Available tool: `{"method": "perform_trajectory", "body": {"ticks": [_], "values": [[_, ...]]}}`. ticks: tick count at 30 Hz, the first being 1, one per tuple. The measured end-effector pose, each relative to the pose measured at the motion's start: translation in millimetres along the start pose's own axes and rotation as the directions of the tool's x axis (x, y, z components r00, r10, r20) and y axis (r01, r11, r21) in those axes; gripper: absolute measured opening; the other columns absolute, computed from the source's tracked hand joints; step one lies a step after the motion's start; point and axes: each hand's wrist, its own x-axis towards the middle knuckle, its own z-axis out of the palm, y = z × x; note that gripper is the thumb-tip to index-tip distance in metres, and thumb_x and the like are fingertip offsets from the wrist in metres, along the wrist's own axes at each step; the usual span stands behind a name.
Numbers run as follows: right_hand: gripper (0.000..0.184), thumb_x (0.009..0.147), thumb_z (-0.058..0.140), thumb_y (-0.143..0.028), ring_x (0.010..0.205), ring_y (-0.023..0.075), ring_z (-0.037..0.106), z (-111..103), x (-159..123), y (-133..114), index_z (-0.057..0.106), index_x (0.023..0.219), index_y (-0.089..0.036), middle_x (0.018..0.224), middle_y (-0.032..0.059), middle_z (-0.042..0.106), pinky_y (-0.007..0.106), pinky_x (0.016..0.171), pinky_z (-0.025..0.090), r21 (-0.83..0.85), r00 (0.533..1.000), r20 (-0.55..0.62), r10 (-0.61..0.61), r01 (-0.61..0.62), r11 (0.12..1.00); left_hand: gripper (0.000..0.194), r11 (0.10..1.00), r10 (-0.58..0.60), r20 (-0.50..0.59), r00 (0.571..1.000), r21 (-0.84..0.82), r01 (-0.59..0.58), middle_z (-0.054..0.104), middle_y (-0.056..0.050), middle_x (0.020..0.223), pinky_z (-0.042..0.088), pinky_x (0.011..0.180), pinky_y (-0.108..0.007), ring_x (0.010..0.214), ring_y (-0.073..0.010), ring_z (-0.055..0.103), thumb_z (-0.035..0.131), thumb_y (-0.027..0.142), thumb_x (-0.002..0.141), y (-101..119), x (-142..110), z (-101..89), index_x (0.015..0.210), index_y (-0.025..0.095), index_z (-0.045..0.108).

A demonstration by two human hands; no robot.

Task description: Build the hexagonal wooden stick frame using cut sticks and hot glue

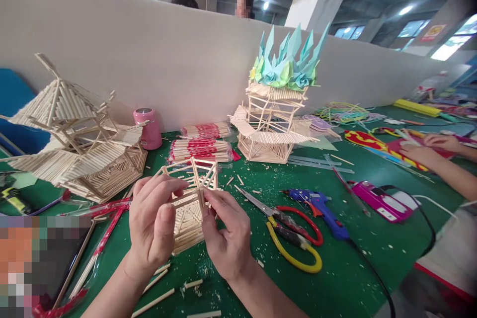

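My left hand [152,222] and my right hand [226,235] both grip a small frame of wooden sticks [194,179], held just above the green table [335,278]. The fingers of each hand pinch sticks of the frame from either side. The frame has a slatted base and open upright struts. Cut stick pieces [156,300] lie on the table below my wrists.
Scissors with red and yellow handles [294,238] and a blue glue gun [324,208] lie to the right. Stick bundles [199,149], a pink cup [147,126], a large stick pagoda [74,134], and another with paper cranes [278,109] stand behind. Another person's hands [428,151] work far right.
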Motion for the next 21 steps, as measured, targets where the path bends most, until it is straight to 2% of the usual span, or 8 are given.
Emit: {"method": "perform_trajectory", "body": {"ticks": [7,15,21], "values": [[0.034,0.079,0.046,-0.006,0.083,0.0182,0.061,0.7,-1.5,0.3,0.063,0.107,-0.018,0.091,0.0088,0.065,0.034,0.07,0.055,-0.004,1.0,0.009,0.016,-0.016,1.0,0.034,0.996,0.06,0.046,0.997,0.062,-0.063,0.058,-0.002,0.066,0.032,0.062,-0.036,0.061,-0.0164,0.05,0.03,0.031,0.091,0.9,4.2,-2.1,0.073,0.02,0.056],[0.033,0.079,0.047,-0.006,0.082,0.0183,0.061,0.2,-0.5,-1.1,0.063,0.106,-0.017,0.09,0.0089,0.065,0.034,0.069,0.055,0.0,1.0,0.008,0.02,-0.02,1.0,0.033,0.997,0.054,0.069,0.996,0.054,-0.057,0.058,-0.002,0.063,0.031,0.061,-0.036,0.06,-0.0164,0.05,0.032,0.028,0.091,1.9,5.6,-1.8,0.07,0.02,0.057],[0.031,0.08,0.046,-0.005,0.081,0.0188,0.06,0.1,0.7,-1.0,0.064,0.104,-0.01,0.087,0.0118,0.064,0.034,0.069,0.054,-0.005,1.0,0.014,0.013,-0.012,1.0,0.03,0.996,0.065,0.072,0.995,0.05,-0.068,0.057,-0.001,0.063,0.03,0.061,-0.036,0.059,-0.0159,0.049,0.034,0.025,0.09,1.0,5.6,-1.5,0.07,0.021,0.057]]}}
